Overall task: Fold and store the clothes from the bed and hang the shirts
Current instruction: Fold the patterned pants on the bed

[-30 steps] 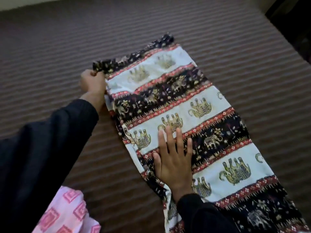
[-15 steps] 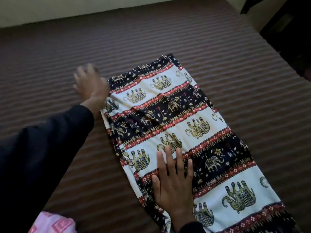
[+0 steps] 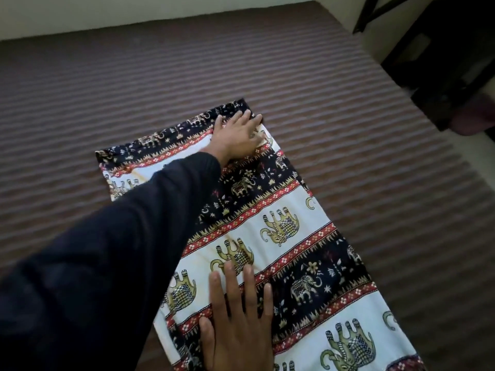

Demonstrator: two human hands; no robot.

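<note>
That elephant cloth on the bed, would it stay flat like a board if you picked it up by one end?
Probably not. The elephant cloth looks thin and lies flat against the striped bed, so it would likely droop and bunch. It seems light for its size. The left hand and right hand press flat on it, perhaps because it shifts easily.

We are in a bedroom of a home. A bed [image 3: 348, 162] fills most of what we see, covered in a brown sheet with pale stripes, and its far edge meets a plain pale wall [image 3: 134, 12] at twelve o'clock. At two o'clock dark wooden furniture [image 3: 442, 57] stands just beside the bed. An elephant-print garment [image 3: 302, 236] lies spread flat on the sheet before us.
</note>
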